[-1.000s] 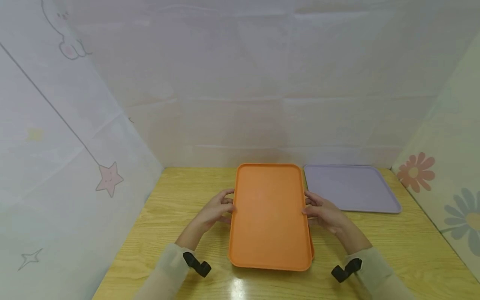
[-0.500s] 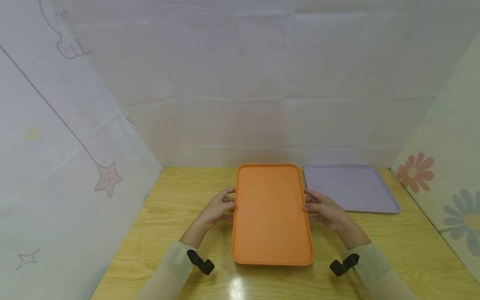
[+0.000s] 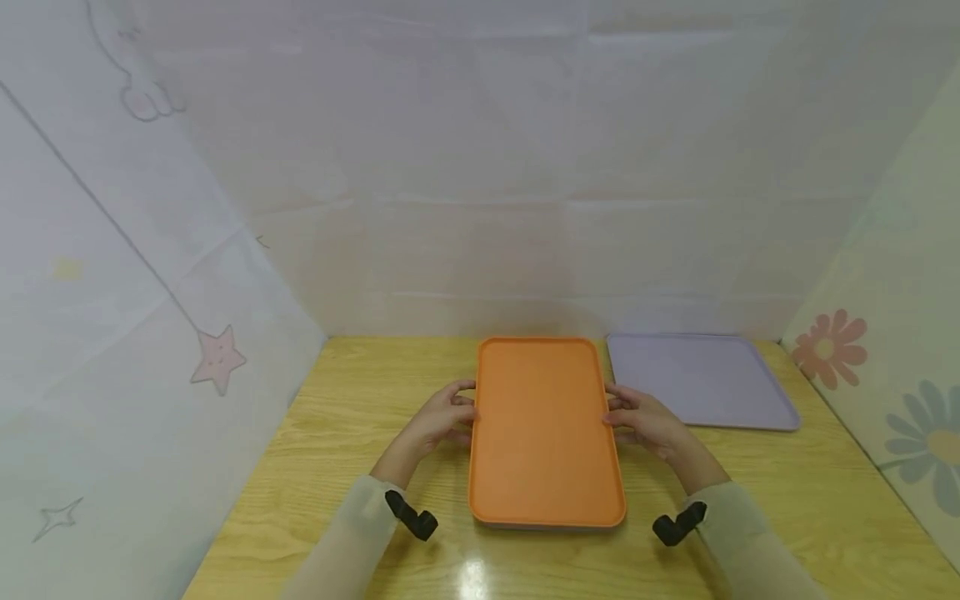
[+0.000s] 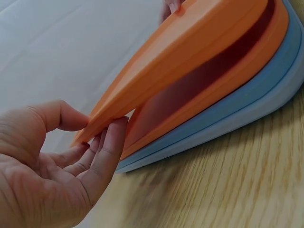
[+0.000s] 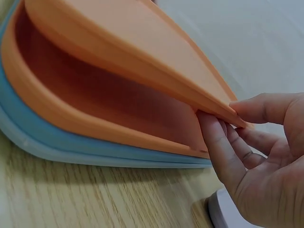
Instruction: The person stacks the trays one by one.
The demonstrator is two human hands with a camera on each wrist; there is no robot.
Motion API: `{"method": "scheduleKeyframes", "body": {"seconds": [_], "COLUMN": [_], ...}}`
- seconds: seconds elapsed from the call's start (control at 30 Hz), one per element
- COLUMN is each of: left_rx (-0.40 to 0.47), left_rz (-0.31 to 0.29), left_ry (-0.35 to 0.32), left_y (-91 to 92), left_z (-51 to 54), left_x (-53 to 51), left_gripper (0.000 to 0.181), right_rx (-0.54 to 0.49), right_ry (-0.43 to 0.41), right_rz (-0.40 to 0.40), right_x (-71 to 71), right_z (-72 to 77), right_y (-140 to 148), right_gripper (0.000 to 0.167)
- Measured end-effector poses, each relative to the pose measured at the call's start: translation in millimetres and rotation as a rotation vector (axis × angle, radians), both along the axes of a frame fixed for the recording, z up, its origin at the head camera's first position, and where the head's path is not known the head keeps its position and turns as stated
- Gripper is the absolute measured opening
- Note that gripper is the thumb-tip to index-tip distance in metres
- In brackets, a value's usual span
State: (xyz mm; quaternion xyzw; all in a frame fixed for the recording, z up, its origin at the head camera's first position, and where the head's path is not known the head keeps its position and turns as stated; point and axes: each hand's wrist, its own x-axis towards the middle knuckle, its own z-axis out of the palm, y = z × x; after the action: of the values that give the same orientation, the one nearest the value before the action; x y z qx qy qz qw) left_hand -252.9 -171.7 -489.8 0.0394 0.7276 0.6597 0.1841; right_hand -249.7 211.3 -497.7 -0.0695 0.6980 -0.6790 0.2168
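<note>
the left hand (image 3: 438, 421) pinches the left edge of the upper orange tray (image 3: 546, 429), thumb above, fingers beneath. this tray sits over a lower orange tray (image 5: 85, 124) and blue layers (image 4: 280, 59), with a gap at the near end; far-end clearance is hard to judge. for control, hold both sides level and the rims aligned. the right hand (image 3: 651, 423) pinches the opposite edge likewise, near the purple tray (image 3: 701, 379).

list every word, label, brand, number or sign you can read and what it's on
None: no readable text in any view.
The upper orange tray, lower orange tray, blue tray and purple tray show no lettering.
The pink star and red flower are only pictures.
Black wrist pieces: too small to tell.
</note>
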Motion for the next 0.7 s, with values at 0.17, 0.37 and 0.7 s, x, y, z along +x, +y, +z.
{"method": "scheduleKeyframes", "body": {"seconds": [0.17, 0.37, 0.7], "left_rx": [-0.026, -0.044, -0.139], "left_rz": [0.007, -0.007, -0.036], "left_ry": [0.006, 0.026, 0.043], "left_y": [2.7, 7.3, 13.5], "left_z": [-3.8, -4.6, -5.0], "left_x": [-3.2, -4.3, -6.0], "left_gripper": [0.067, 0.068, 0.069], "right_rx": [0.031, 0.103, 0.19], "right_ry": [-0.015, -0.002, 0.011], "right_rz": [-0.013, -0.035, -0.041], "right_x": [-1.8, -3.0, -5.6], "right_z": [0.1, 4.4, 0.3], "right_y": [-1.8, -4.2, -3.2], "right_gripper": [0.081, 0.079, 0.077]}}
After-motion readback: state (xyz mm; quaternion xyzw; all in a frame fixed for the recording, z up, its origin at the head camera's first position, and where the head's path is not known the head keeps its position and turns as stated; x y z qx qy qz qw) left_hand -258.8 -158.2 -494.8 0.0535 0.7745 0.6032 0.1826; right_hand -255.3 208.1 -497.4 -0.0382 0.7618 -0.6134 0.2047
